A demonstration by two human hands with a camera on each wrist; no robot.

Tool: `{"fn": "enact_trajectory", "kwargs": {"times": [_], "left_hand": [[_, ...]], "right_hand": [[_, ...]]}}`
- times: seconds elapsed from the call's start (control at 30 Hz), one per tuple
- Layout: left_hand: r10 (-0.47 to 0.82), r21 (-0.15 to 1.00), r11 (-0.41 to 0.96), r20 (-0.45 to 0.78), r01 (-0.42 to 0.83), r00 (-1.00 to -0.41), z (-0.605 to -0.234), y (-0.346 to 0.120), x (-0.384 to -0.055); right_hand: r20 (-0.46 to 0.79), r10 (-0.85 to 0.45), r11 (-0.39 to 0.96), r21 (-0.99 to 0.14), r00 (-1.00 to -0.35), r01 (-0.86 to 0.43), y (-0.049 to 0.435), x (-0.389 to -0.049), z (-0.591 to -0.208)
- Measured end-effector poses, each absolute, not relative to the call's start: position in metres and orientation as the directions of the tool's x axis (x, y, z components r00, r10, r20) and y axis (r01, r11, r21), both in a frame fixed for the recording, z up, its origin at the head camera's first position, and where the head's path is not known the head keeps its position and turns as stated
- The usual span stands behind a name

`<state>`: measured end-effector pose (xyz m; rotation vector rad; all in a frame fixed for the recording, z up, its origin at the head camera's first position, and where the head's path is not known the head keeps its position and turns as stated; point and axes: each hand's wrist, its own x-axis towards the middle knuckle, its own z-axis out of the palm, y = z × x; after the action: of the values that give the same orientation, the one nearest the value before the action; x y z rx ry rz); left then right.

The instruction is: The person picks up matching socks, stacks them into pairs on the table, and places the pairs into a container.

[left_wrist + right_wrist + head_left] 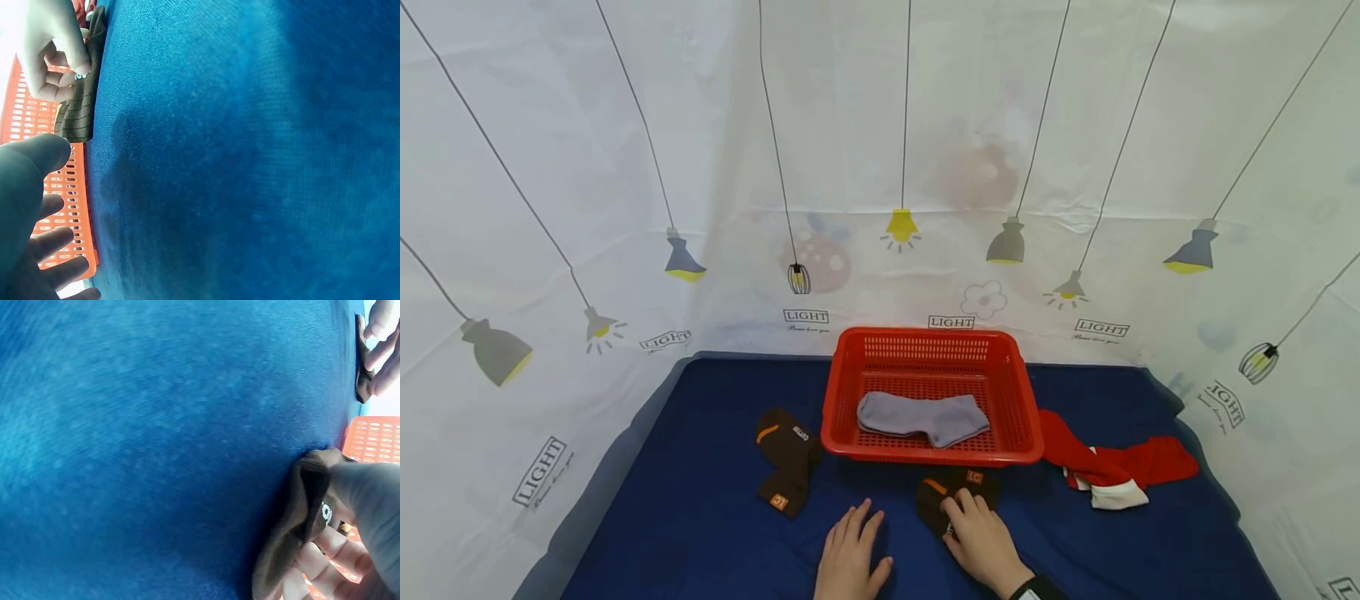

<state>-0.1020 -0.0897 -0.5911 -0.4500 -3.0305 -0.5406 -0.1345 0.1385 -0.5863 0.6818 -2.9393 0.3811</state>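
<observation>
In the head view my right hand (982, 540) is on a brown sock (931, 505) in front of the basket. The sock has an orange stripe and an orange LC patch; its white lettering is partly covered by my fingers. Seen from the right wrist, thumb and fingers pinch the raised fabric of this sock (284, 550). My left hand (847, 557) hovers low over the blue cloth with fingers spread, holding nothing. A second brown sock (790, 458), marked COTTON, lies flat to the left, beyond the left fingertips.
A red plastic basket (1030, 400) stands at the back middle, with grey socks (917, 417) lying inside. Red socks with white parts (1120, 467) lie to its right. White printed sheets (865, 150) surround the blue-covered table (700, 500) at the back and sides.
</observation>
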Motion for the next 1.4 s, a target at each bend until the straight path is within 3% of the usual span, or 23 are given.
{"fn": "enact_trajectory", "kwargs": {"times": [0.3,0.83,1.17,1.4], "left_hand": [[0.282,0.344,0.898,0.031,0.275,-0.959,-0.589,-0.088,-0.104],[0.276,0.365,0.897,-0.022,0.249,-0.961,-0.590,-0.086,-0.102],[0.276,0.367,0.898,-0.044,0.241,-0.960,-0.589,-0.086,-0.102],[0.277,0.368,0.896,-0.025,0.249,-0.961,-0.588,-0.086,-0.103]], "right_hand": [[0.231,-0.417,0.871,-0.175,-0.879,-0.459,0.140,-0.136,-0.594],[0.258,-0.415,0.871,-0.164,-0.872,-0.463,0.139,-0.136,-0.594],[0.058,-0.398,0.878,-0.265,-0.916,-0.398,0.150,-0.123,-0.586],[0.022,-0.383,0.887,-0.271,-0.924,-0.374,0.157,-0.116,-0.587]]}}
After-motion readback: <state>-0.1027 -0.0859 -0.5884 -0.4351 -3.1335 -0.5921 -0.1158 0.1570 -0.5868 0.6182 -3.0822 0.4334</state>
